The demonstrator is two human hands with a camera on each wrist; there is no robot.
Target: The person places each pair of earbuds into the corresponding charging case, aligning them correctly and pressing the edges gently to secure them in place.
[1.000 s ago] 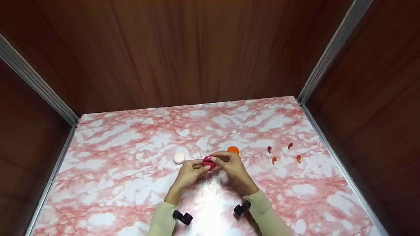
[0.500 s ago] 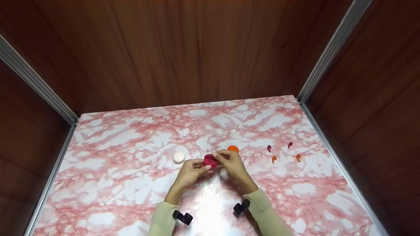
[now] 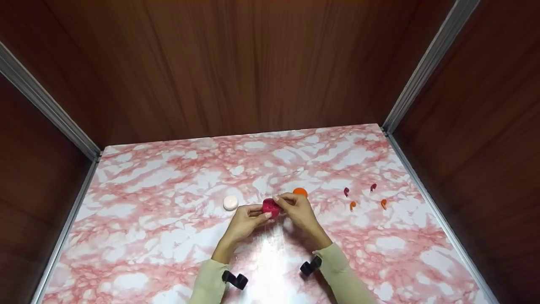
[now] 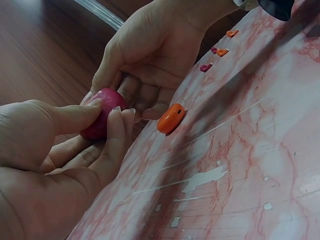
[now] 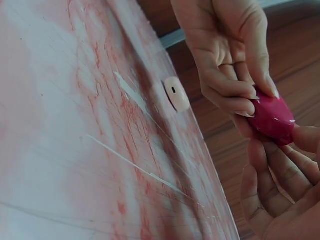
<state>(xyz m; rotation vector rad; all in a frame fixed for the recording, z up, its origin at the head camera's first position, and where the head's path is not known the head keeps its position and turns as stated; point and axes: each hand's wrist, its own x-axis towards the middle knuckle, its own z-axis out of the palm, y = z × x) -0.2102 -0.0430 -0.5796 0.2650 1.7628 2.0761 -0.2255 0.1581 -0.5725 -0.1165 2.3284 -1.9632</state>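
Observation:
Near the middle of the table, a magenta earbud charging case (image 3: 270, 209) is held up between both hands, its lid raised. My left hand (image 3: 241, 224) grips its left side, thumb on the near face and fingers behind. From the right, my right hand (image 3: 301, 211) pinches the lid edge between thumb and fingers. In the right wrist view the case (image 5: 272, 117) shows a smooth rounded side; its inside is hidden there. Just behind the right hand lies an orange case (image 3: 300, 191). A white case (image 3: 230, 203) sits left of the hands.
On the right lie two magenta earbuds, one nearer (image 3: 346, 192) and one farther right (image 3: 373, 187). Below them are a left orange earbud (image 3: 352, 206) and a right orange earbud (image 3: 383, 204). Wood panels (image 3: 253, 71) with metal edge strips (image 3: 430, 63) enclose the pink marbled table (image 3: 160, 236).
A second ago the right thumb was at the case's seam and a narrow gap showed. The lid has since swung up, and the right fingers have shifted slightly right along it. The left hand stays put.

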